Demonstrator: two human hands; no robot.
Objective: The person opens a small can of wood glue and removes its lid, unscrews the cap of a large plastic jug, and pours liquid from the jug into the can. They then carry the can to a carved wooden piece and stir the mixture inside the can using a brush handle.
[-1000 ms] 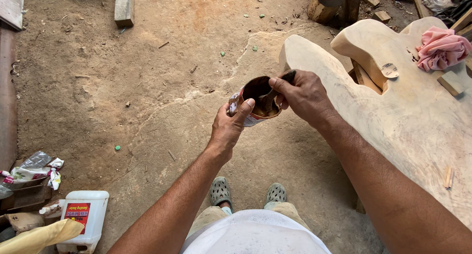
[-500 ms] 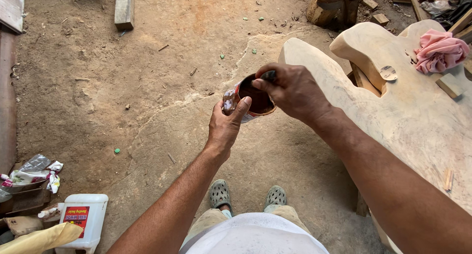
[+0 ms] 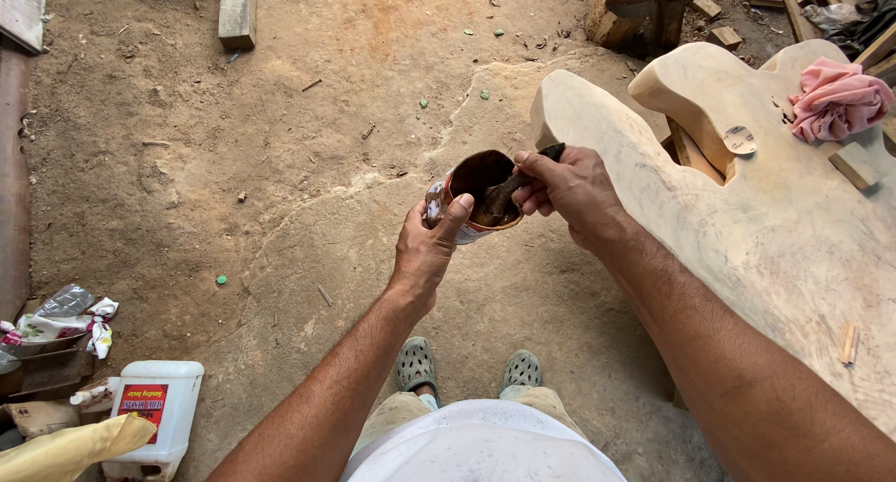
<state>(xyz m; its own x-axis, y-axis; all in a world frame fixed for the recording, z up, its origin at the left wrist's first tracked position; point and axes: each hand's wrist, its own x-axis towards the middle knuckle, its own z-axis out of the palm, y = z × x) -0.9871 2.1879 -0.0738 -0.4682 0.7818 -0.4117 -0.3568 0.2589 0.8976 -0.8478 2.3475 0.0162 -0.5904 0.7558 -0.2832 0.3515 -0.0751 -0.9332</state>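
My left hand (image 3: 425,249) grips a small open tin can (image 3: 476,197) that holds dark brown paste. My right hand (image 3: 569,188) holds a dark-handled brush (image 3: 509,193) whose tip is dipped into the can. Both hands are in front of me above the dirt floor, just left of a large pale carved wooden slab (image 3: 747,230). Much of the can's outside is hidden behind my left thumb and fingers.
A pink rag (image 3: 835,99) and a small round lid (image 3: 739,139) lie on the slab. A white plastic jug (image 3: 149,412), a yellow bag (image 3: 65,449) and scrap wrappers (image 3: 56,319) sit at lower left. Wood offcuts (image 3: 238,11) lie at the top. My sandalled feet (image 3: 467,370) are below.
My right hand has drawn back to the right and turned, so the can's dark inside and the brush in it now show. The can stays in my left hand.
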